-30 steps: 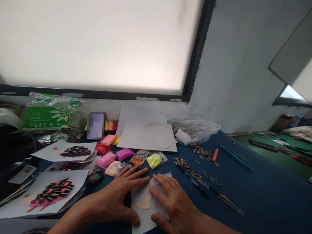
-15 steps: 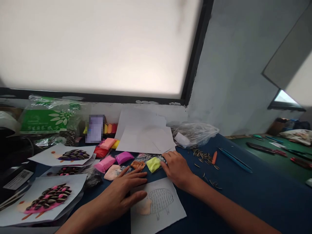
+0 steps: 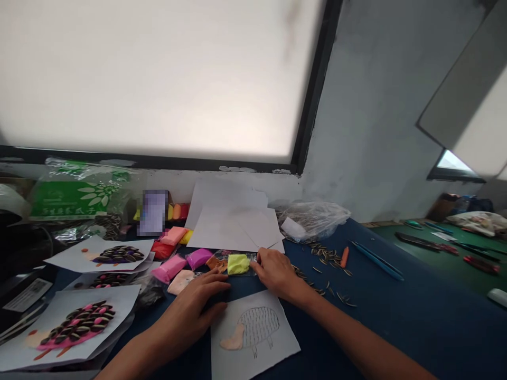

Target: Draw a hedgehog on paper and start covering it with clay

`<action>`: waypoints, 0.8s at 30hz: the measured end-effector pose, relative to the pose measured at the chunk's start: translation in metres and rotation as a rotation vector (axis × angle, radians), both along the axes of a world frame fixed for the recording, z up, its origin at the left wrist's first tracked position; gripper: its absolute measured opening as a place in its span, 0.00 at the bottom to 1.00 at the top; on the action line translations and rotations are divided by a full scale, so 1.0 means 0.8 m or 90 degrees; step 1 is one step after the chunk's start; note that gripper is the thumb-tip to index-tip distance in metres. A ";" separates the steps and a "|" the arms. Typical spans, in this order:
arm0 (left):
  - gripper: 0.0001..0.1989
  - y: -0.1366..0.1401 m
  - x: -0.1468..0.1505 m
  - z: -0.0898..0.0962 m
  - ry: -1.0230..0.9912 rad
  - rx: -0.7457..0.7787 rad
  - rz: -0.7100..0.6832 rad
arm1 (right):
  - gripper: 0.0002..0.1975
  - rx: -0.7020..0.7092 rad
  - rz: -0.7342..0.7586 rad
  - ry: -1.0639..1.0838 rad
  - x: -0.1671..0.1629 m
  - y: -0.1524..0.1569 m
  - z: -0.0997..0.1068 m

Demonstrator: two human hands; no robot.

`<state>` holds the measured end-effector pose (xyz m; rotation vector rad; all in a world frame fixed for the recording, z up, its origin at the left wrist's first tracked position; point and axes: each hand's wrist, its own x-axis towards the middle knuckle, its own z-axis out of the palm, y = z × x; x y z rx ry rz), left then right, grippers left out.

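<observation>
Far left: three seed-decorated pictures (image 3: pixel 75 324). Then one left hand (image 3: pixel 198 302) — fingers loosely spread near one brown packet (image 3: pixel 217 264). Just beyond one animal drawing (image 3: pixel 259 326): one yellow packet (image 3: pixel 238 264), clear edge pinched in one right hand (image 3: pixel 276 270). Farther right — one orange stick (image 3: pixel 344 257).

The right hand (image 3: pixel 277 274) is no longer covering the drawing sheet (image 3: pixel 225 364); it is now reaching beyond it to the yellow-green packet (image 3: pixel 238 265). Its fingertips are touching, perhaps pinching, the packet's clear right end, though they are too hidden to be sure. The packet is shifting leftward and turning squarer, now sitting just beside the orange-brown packet (image 3: pixel 217 265). The left hand (image 3: pixel 198 298) is drawing back, its thumb moving from the sheet's face to its left edge. The outlined animal (image 3: pixel 260 326) is now showing whole, while the right forearm (image 3: pixel 348 332) is hiding the pen and thin sticks.
</observation>
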<state>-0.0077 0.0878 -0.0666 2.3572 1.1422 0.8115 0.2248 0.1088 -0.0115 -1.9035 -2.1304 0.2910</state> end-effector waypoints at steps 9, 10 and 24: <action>0.11 0.003 0.003 0.020 -0.065 0.002 0.074 | 0.06 0.035 0.043 0.255 -0.002 0.000 0.004; 0.11 0.002 0.004 0.026 -0.077 0.001 0.088 | 0.08 0.043 0.056 0.297 -0.003 -0.002 0.005; 0.16 -0.007 0.013 0.056 -0.186 -0.137 0.011 | 0.15 -0.074 0.241 0.685 -0.032 -0.040 0.026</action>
